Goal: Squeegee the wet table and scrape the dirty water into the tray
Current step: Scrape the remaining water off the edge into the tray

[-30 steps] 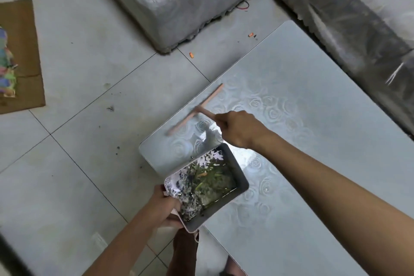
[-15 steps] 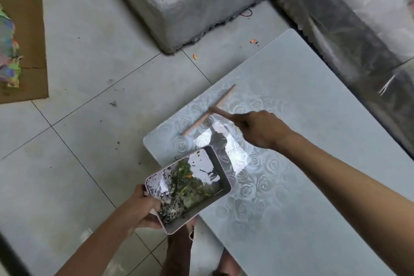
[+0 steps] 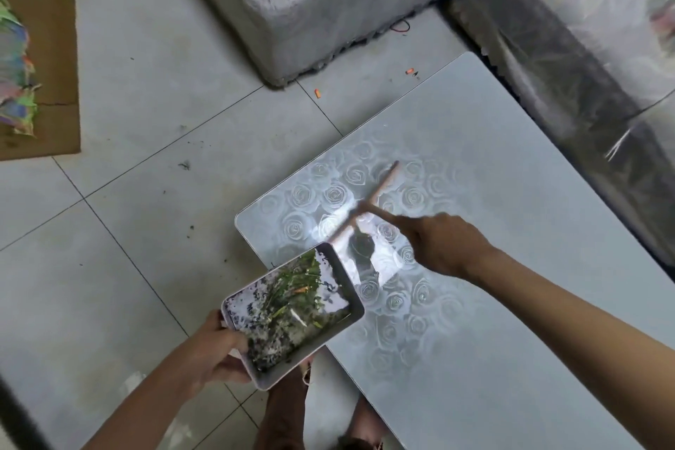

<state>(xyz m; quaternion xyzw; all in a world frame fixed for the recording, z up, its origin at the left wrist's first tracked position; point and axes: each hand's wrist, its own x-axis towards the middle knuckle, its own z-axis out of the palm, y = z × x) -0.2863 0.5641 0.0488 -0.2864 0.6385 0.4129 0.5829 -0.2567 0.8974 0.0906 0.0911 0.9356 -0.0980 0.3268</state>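
Gripping squeegee handle in curled right hand, blade over the desk corner; clutching tray of dirty water in left hand at the desk edge

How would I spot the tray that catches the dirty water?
Find the big rose-patterned pale grey table. At its near left edge is a pale pink rectangular tray with rounded corners. Unlike the thin pink T-shaped squeegee nearby, it is shallow and holds wet green and dark scraps.
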